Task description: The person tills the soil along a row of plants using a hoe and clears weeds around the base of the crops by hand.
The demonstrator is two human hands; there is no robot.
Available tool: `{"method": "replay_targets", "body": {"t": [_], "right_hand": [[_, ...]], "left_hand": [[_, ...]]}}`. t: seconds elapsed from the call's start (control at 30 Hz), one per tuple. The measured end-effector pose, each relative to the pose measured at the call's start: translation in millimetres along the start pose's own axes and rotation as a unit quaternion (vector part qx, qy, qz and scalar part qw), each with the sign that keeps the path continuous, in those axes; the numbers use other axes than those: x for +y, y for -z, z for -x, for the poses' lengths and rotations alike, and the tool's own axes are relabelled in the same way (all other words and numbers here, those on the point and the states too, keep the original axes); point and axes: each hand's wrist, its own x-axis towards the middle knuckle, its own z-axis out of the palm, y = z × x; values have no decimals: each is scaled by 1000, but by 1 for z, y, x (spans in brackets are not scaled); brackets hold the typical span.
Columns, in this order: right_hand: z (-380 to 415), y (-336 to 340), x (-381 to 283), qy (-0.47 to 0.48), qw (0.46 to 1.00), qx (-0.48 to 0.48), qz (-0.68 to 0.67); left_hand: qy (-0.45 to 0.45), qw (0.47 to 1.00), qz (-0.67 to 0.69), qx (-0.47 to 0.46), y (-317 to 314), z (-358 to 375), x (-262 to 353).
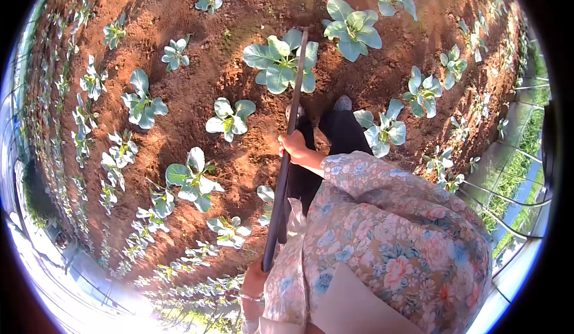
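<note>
A long-handled tool (291,117) with a dark, straight shaft runs from beside my body up over the soil. My right hand (293,145) is closed round the middle of the shaft. Lower down, near its rear end, my left hand (255,278) grips the same shaft, a band at the wrist. The far end passes over a large broad-leaved, cabbage-like plant (278,63) and reaches the soil just beyond it. I cannot make out the shape of the tool's head. Another leafy plant (351,30) grows just right of that end.
Rows of similar young plants (194,180) stand in reddish-brown soil (179,89) on both sides. One plant (382,127) is close to my right shoe (343,103). Dark hoses or wires (508,199) and a grass strip (519,154) lie at the right edge.
</note>
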Motion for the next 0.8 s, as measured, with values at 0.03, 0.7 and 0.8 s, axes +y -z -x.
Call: {"method": "replay_targets", "body": {"t": [0.03,0.7,0.8], "right_hand": [[11,-1,9,-19,1000,0,-6],[-85,-12,18,7,968,39,247],[-44,-25,22,-38,980,30,195]], "left_hand": [[11,999,27,19,4,21,-14],[93,983,-2,161,-81,-25,41],[73,978,43,189,-74,19,65]]}}
